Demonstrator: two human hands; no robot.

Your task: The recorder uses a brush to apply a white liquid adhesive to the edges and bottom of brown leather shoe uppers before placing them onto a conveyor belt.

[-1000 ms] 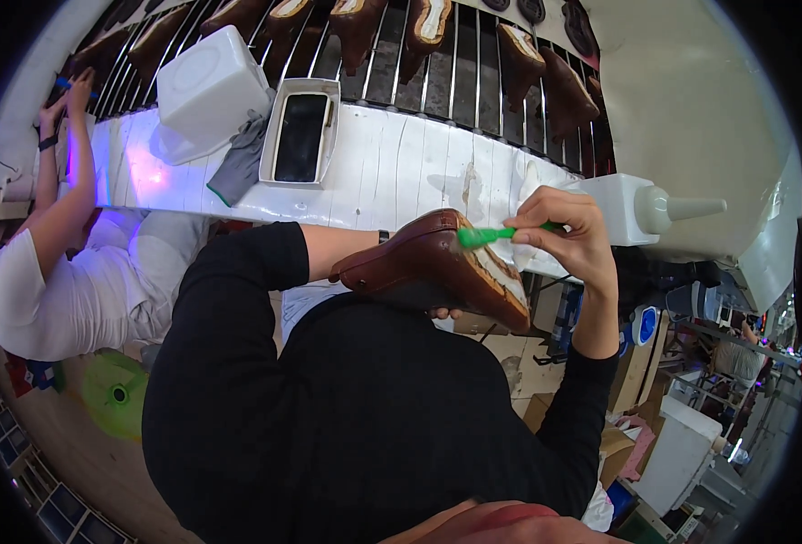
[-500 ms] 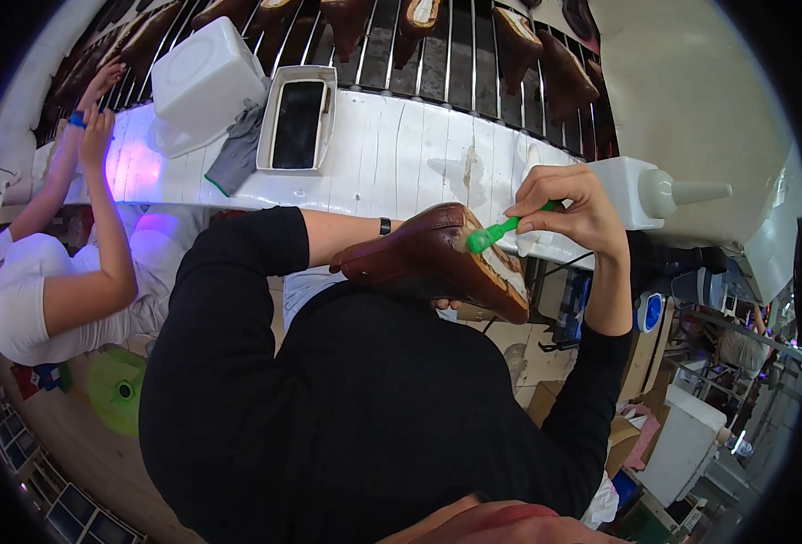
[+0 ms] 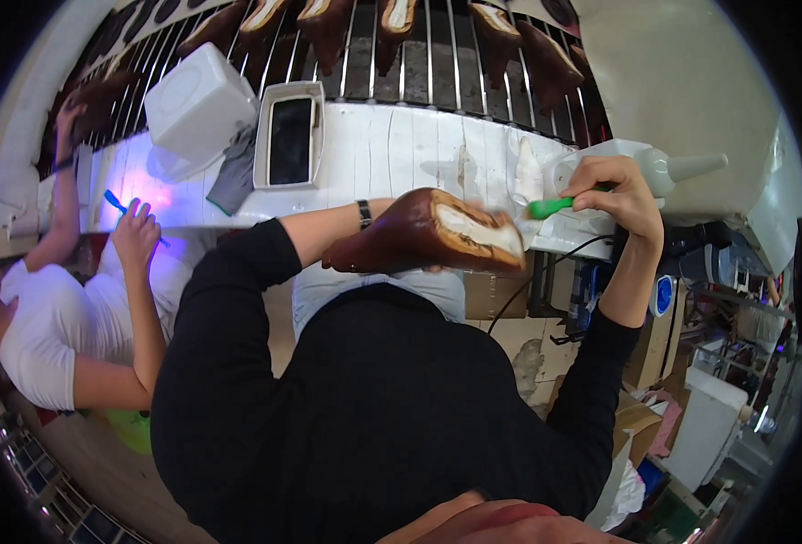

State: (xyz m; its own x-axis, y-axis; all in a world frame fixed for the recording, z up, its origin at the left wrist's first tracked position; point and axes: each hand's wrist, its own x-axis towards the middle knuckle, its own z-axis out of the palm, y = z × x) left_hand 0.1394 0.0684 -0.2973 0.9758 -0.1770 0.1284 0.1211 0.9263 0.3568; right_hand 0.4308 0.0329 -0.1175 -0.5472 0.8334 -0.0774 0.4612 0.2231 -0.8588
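A brown leather boot without an outsole is held in front of my body, its pale underside turned upward and to the right. My left hand grips it from behind; only a bit of the fingers shows below the boot, and the rest is hidden. Pinched in my right hand is a small green brush. Its tip is just right of the boot's underside, apart from it, and slightly blurred.
A white bench carries a tray of dark liquid, a grey glove, a white container and a nozzle bottle. Beyond, several boots lie on a metal rack. At left, a co-worker holds a blue stick-like tool.
The green brush has come off the boot's underside and moved right with my right hand. My left hand has turned the boot, bringing more of its underside into view.
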